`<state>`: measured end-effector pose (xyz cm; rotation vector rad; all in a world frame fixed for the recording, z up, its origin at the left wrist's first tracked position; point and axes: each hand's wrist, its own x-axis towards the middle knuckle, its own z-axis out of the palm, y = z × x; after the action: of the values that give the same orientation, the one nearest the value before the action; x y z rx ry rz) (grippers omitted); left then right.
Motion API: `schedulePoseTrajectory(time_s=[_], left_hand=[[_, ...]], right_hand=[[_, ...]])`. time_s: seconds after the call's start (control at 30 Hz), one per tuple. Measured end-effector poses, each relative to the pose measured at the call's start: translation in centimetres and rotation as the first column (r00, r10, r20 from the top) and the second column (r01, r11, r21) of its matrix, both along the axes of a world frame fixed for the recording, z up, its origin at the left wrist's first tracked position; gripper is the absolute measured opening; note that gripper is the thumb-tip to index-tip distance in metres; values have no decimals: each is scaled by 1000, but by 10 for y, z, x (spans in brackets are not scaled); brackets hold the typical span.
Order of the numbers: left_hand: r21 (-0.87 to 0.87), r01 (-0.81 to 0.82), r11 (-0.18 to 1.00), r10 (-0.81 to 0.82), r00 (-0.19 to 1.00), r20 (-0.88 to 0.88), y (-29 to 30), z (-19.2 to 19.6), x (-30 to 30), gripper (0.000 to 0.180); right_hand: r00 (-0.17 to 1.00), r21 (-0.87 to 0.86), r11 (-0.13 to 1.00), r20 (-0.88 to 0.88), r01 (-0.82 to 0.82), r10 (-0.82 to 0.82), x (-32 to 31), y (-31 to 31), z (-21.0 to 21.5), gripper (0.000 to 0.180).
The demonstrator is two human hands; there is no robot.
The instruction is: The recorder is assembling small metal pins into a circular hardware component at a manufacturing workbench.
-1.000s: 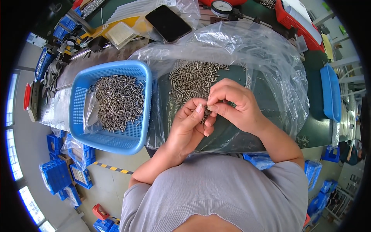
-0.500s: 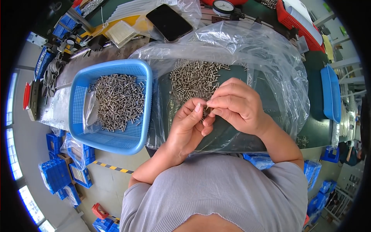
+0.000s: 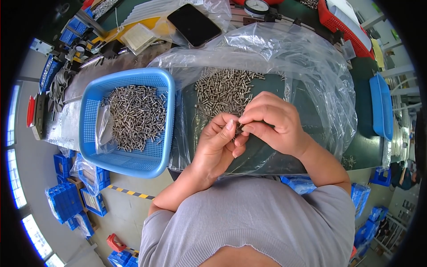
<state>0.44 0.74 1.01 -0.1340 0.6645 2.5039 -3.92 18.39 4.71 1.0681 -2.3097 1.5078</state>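
The left hand (image 3: 215, 142) and right hand (image 3: 273, 122) meet above the table (image 3: 284, 165), near the middle of its front edge; the left thumb lies against the forefinger, the other left fingers curling around small dark pins (image 3: 238, 128), partly hidden, so their number cannot be told; the right thumb and forefinger come close together at the same pins, the other right fingers folded; whether those tips pinch a pin or only touch it, I cannot tell.

A loose pile (image 3: 222, 91) of metal pins lies just beyond the hands, farther from the table's front edge; clear plastic (image 3: 307, 53) is bunched behind the pile and spreads toward the table's right side; left of the pile, at the front edge, stands a blue basket (image 3: 124, 165), more pins heaped inside it and a clear packet (image 3: 103, 127) against its left wall.

Toward the back edge lie a dark phone (image 3: 194, 25) and, right of it, a dial gauge (image 3: 256, 6); a red basket (image 3: 340, 26) holding papers stands near the back right corner; a blue tray (image 3: 381, 107) is at the right edge.
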Motion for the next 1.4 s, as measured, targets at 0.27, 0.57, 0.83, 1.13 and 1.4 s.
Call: schedulePoseTrajectory(time_s=[0.27, 0.57, 0.83, 1.13, 1.4], left_hand=[[-55, -9, 998, 9, 1000, -6, 2, 3, 1, 21], [-37, -7, 999, 7, 1000, 11, 1, 3, 1, 21], [-50, -10, 999, 11, 1000, 11, 1, 3, 1, 21], [11, 7, 1000, -7, 1000, 9, 0, 3, 1, 15], [31, 4, 1000, -5, 1000, 10, 0, 4, 0, 20]], right_hand=[[999, 12, 1000, 41, -2, 2, 2, -3, 1, 12], [996, -15, 1000, 87, 5, -4, 0, -1, 1, 12], [1000, 4, 1000, 10, 11, -11, 0, -2, 0, 13], [991, 48, 998, -125, -40, 46, -4, -2, 2, 16], [928, -32, 999, 371, -21, 31, -1, 4, 7, 20]])
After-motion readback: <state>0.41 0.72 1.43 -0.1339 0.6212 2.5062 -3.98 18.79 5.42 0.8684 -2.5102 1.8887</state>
